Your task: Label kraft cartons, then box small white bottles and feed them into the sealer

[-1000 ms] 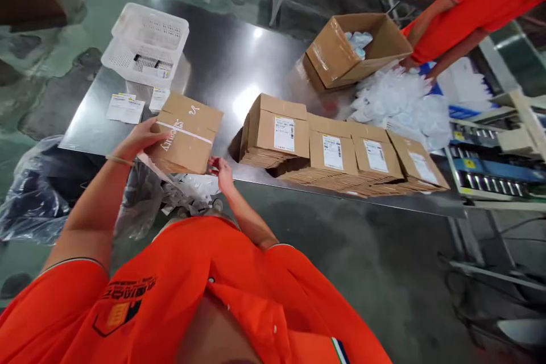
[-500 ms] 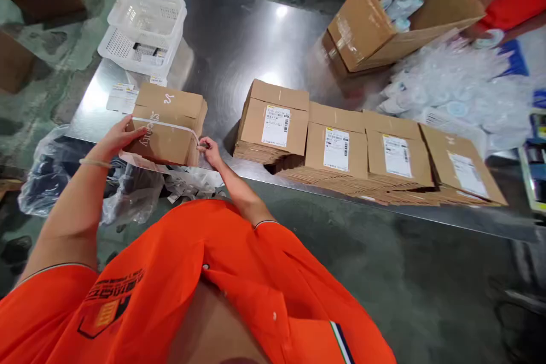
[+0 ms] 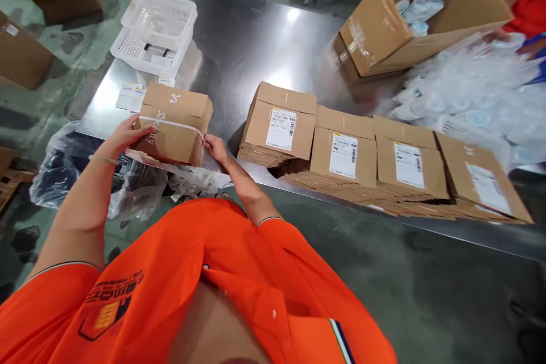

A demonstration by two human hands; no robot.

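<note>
A clear plastic bag (image 3: 143, 196) hangs or lies below the table's (image 3: 247, 40) left end; I cannot tell which. The left hand (image 3: 123, 136), thumb and forefinger spread, rests on the left edge of a bundle of flat cardboard (image 3: 177, 142); whether its other fingers grip underneath, I cannot tell. Paper labels (image 3: 129, 96) and white baskets (image 3: 153, 28) sit beyond the bundle, which lies at the table's near edge. The right hand (image 3: 216, 148) pinches a white strap (image 3: 174, 123) at the bundle's right side. Farther right stand labelled cardboard stacks (image 3: 343, 153), then an open carton (image 3: 377, 40).
</note>
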